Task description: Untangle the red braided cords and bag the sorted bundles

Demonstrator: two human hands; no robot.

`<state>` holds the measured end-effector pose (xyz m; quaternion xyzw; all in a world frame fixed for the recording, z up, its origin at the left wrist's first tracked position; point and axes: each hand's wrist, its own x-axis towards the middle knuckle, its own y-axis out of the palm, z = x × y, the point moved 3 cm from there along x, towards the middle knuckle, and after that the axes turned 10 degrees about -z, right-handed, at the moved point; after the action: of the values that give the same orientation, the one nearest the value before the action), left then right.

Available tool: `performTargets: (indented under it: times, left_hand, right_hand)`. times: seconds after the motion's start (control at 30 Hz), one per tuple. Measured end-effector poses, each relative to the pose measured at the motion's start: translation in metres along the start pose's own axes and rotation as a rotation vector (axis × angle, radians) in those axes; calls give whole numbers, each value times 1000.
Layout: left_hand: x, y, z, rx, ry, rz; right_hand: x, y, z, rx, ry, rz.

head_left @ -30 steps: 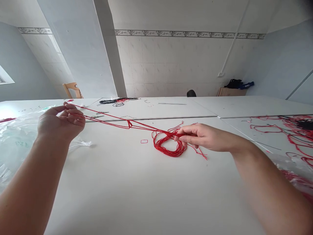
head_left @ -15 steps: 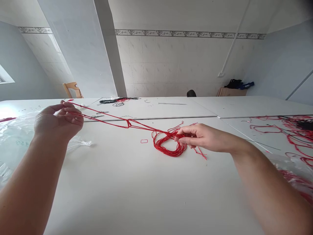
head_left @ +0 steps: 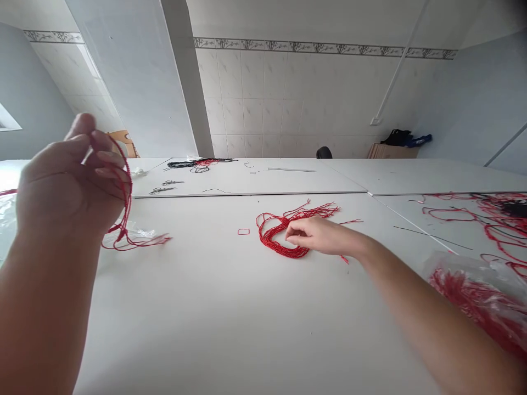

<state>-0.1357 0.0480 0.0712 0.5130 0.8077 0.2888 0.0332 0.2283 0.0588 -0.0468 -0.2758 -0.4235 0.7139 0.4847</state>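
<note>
R hand (head_left: 310,235), grip unclear, was nearer red cord coil (head_left: 284,251) mid-frame, ends trailing R; L hand (head_left: 78,175), far L, gripped knotted red strands (head_left: 121,232).

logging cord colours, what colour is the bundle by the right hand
The bundle is red, clearest in the head view.

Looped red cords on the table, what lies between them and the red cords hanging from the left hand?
In the head view, a small red rectangular outline lies on the white tabletop between the looped red cords and the hanging cords.
</note>
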Motion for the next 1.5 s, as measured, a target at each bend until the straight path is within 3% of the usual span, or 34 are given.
performTargets:
  times: [0.1,0.27,0.37,0.5,0.6,0.7,0.83,0.9,1.07,1.2,1.33,1.43,1.5]
  left_hand:
    - [-1,6,8,-55,-39,143]
    - [0,4,36,303,30,244]
    - [-11,8,65,453,-67,362]
    - [-34,20,100,482,-237,530]
    - [-50,27,116,417,-320,595]
    - [-63,32,124,365,-344,645]
    - [-77,38,127,327,-341,769]
    - [-80,39,125,326,-310,792]
    - [-80,38,125,377,-258,764]
    - [-75,39,118,347,-337,764]
    - [-45,32,77,83,-372,474]
    - [-13,13,31,-192,-301,270]
    - [6,-7,6,-253,-208,108]
  right_hand:
    - [13,24,-2,-133,-21,-43]
    - [30,47,-30,-216,35,-17]
    - [35,46,-37,-272,59,-115]
    - [30,34,-14,-257,40,-261]
    - [17,27,16,87,-47,-277]
    - [3,25,39,557,-151,-176]
    - [-4,25,50,814,-181,63]
    - [-5,23,50,884,-161,110]
    - [-6,18,49,960,-134,114]
    - [-7,19,49,1038,-86,164]
    - [-15,-4,45,1199,-112,115]
    - [-28,-38,36,1229,-141,-78]
    - [-38,-63,29,1205,-143,-255]
